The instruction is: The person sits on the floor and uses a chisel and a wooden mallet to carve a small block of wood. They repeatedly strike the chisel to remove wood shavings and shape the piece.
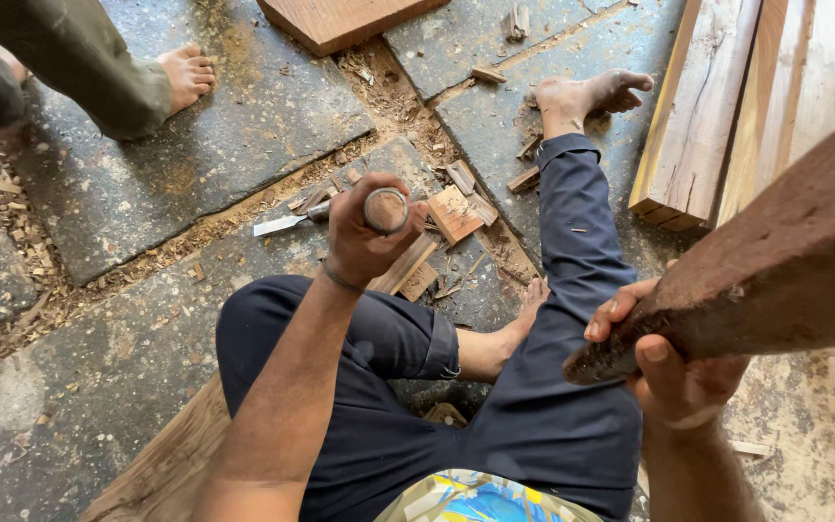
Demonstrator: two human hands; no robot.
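Note:
My left hand [364, 232] is closed around the wooden handle of a chisel [292, 220]; its steel blade points left over the stone floor. My right hand [674, 372] grips the end of a thick reddish-brown wooden mallet or club [785, 271], raised at the right. I sit on the floor in dark blue trousers, one leg stretched out with a bare foot [587, 97], the other leg bent. Part of a wooden piece [161, 469] shows under my bent leg.
Wood chips and offcuts [456, 208] litter the grey stone slabs. Long planks [727, 106] lie at the upper right, a board [340, 19] at the top. Another person's bare foot [186, 77] and trouser leg stand at the upper left.

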